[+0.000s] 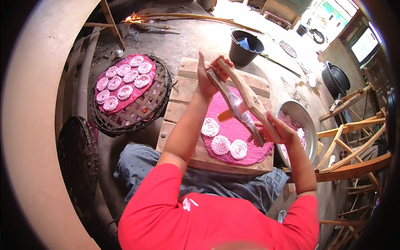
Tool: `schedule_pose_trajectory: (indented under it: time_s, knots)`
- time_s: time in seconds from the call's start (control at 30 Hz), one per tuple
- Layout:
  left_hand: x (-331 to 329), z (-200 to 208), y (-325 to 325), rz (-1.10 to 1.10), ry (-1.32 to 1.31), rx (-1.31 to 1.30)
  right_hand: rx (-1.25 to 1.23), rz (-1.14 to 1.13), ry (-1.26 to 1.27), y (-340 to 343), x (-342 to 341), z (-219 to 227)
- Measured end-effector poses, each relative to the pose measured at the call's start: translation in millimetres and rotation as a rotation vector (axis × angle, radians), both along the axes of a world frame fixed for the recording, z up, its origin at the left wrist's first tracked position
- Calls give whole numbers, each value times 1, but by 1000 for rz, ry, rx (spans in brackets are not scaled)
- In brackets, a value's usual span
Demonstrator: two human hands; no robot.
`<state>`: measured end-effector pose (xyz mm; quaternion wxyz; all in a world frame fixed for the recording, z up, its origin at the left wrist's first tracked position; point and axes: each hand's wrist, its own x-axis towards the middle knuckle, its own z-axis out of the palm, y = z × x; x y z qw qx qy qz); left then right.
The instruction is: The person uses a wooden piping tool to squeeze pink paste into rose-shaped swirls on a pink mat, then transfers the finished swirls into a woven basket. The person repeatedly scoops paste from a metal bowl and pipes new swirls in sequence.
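Our left hand (208, 80) and right hand (282, 130) grip the wooden press (251, 96), fingers curled; we suspect lopsided squeezing could skew it.

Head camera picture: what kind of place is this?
Probably a simple home kitchen or small food workshop. A wood fire burns at the back, a round woven tray carries pink swirls, and a metal basin holds pink stuff.
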<state>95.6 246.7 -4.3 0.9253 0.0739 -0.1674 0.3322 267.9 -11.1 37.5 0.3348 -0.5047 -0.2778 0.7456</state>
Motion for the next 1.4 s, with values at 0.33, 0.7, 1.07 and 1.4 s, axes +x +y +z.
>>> schedule_pose_trajectory:
  time_s: [0.33,0.7,1.07,1.4]
  knots:
    - [37,-68,-21,170,3,-194,-24,-7,-370,-4,-6,22]
    - [25,-18,-34,219,16,-173,10,-115,-516,-9,-14,60]
    - [29,-6,-37,205,52,-213,543,179,-1124,-19,-10,54]
    - [21,-43,-37,142,157,-247,66,-62,-622,-29,-19,25]
